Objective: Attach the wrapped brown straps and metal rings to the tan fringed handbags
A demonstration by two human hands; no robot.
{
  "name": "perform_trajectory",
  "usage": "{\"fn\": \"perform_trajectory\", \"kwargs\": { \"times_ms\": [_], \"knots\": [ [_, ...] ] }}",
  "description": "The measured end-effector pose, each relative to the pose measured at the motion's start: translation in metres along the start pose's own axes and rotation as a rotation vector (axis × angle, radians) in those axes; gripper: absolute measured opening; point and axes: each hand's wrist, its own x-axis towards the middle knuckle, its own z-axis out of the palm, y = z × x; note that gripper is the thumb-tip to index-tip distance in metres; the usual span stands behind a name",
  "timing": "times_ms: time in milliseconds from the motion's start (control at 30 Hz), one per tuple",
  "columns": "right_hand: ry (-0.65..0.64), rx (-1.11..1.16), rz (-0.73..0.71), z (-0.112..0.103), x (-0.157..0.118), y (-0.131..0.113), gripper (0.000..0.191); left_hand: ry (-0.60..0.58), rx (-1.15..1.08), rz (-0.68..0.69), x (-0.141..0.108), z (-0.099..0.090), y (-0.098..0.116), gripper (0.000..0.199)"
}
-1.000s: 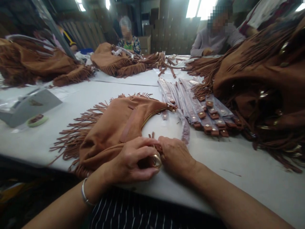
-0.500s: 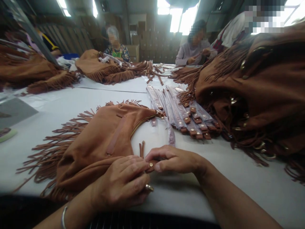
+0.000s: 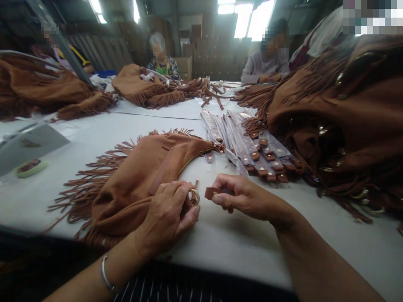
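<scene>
A brown fringed bag (image 3: 129, 167) lies on the white table, its curved opening facing right. My left hand (image 3: 170, 214) is closed on a gold ring (image 3: 194, 196) at the bag's near end. Just to the right, my right hand (image 3: 239, 195) pinches the end of a brown strap (image 3: 211, 193) with a gold stud, apart from the ring. The rest of that strap is in a clear wrapper, partly hidden behind my right hand.
Several wrapped straps (image 3: 252, 147) lie behind my right hand. A large pile of brown bags (image 3: 343, 109) stands at the right. More bags (image 3: 135, 84) lie at the back left. A green-rimmed dish (image 3: 31, 168) sits at the left. People sit across the white table (image 3: 151, 119).
My hands have moved apart. The gold ring now shows upright in my left hand, and the strap end is in my right hand. The view has shifted, so the scene sits further right.
</scene>
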Motion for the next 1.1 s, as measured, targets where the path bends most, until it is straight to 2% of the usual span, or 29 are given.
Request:
{"fn": "perform_trajectory", "kwargs": {
  "times_ms": [133,267,433,600,833,1100],
  "knots": [
    [-0.057,0.074,0.003,0.000,0.001,0.000,0.021,-0.040,0.017,0.007,0.005,0.003,0.002,0.031],
    [-0.105,0.006,-0.006,0.000,0.004,0.001,0.020,-0.064,0.009,0.043,0.007,0.004,0.000,0.026],
    [-0.163,-0.047,0.067,0.001,0.006,0.003,0.025,-0.089,0.009,0.082,0.009,0.003,0.000,0.023],
    [-0.155,-0.050,0.069,0.004,0.008,0.004,0.028,-0.098,0.017,0.137,0.009,0.003,-0.001,0.020],
    [-0.179,0.014,0.115,0.006,0.008,0.002,0.028,-0.014,0.023,0.204,0.006,0.005,-0.003,0.024],
    [-0.071,0.182,0.166,0.019,0.011,0.002,0.023,-0.022,0.044,0.215,0.005,0.005,-0.008,0.024]
  ]
}}
